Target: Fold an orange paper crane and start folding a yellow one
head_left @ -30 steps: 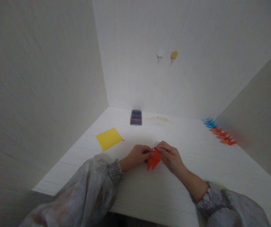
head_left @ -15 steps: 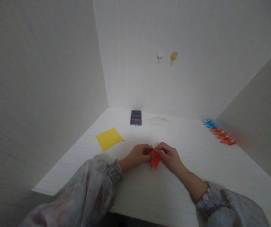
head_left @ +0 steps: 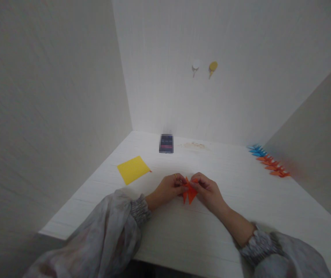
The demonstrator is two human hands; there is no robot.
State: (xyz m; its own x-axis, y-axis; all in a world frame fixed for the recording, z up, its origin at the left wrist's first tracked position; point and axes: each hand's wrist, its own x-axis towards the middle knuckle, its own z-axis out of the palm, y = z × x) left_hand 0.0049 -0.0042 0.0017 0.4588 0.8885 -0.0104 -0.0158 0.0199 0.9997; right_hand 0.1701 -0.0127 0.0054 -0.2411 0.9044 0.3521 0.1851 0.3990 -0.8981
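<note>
One orange origami piece [head_left: 192, 194] lies between left hand [head_left: 170, 187] and right hand [head_left: 211, 189], each pinching its own side, split tips pointing toward the near table edge [head_left: 168, 262].

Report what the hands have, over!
Left hand, right hand: both pinching orange paper. Folded, pointy ends showing. Yellow sheet off left, touching neither hand.

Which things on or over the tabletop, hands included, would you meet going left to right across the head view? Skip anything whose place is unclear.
Yellow sheet, left hand, orange folded paper, right hand, row of blue and orange folded pieces.
</note>
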